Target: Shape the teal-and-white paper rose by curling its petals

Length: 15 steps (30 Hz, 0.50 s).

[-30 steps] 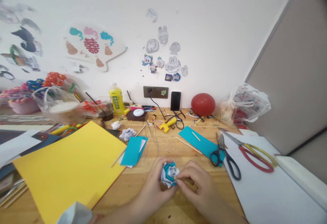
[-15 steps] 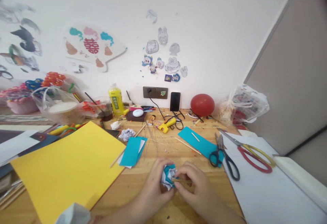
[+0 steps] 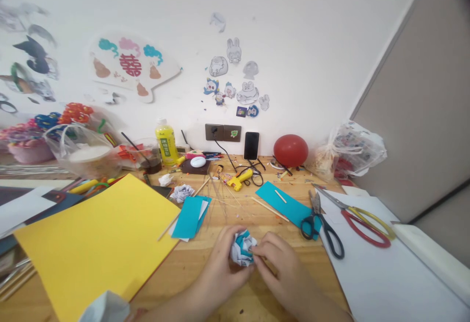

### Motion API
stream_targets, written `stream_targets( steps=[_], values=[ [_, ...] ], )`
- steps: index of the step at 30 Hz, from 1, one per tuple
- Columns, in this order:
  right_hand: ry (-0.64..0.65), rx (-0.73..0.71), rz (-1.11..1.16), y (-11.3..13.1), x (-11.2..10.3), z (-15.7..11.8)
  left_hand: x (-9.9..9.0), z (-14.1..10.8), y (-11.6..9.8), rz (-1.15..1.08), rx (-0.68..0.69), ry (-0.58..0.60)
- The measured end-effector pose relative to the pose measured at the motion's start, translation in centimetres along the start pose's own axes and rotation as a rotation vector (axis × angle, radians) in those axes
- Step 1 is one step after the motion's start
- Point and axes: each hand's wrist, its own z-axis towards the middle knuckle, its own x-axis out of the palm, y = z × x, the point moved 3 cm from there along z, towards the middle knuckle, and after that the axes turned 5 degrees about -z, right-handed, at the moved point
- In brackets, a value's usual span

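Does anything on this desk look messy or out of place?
No obvious spill, but the yellow glue gun lies on its side beside a looped black cord, and the black scissors lie untidily across blue paper and a white sheet.

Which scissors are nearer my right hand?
The black scissors, just to the right of your right hand; the red-and-yellow scissors lie farther right.

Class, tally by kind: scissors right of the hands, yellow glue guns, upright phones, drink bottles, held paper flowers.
Scissors: 2
Yellow glue gun: 1
Upright phone: 1
Drink bottle: 1
Held paper flower: 1
Total: 6
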Motion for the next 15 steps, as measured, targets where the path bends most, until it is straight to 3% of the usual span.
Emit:
stream_targets(
  steps=[7, 12, 15],
  values=[
    [-0.006, -0.062, -0.073, 0.3, 0.2, -0.3, -0.2, 0.2, -0.1, 0.025, -0.008, -0.019],
    [-0.073, -0.010, -0.064, 0.1, 0.9, -0.7, 0.1, 0.1, 0.1, -0.024, -0.062, 0.003],
    [-0.128, -0.143, -0.140, 0.2, 1.2, -1.0, 0.2, -0.1, 0.4, -0.066, -0.098, 0.008]
  ],
)
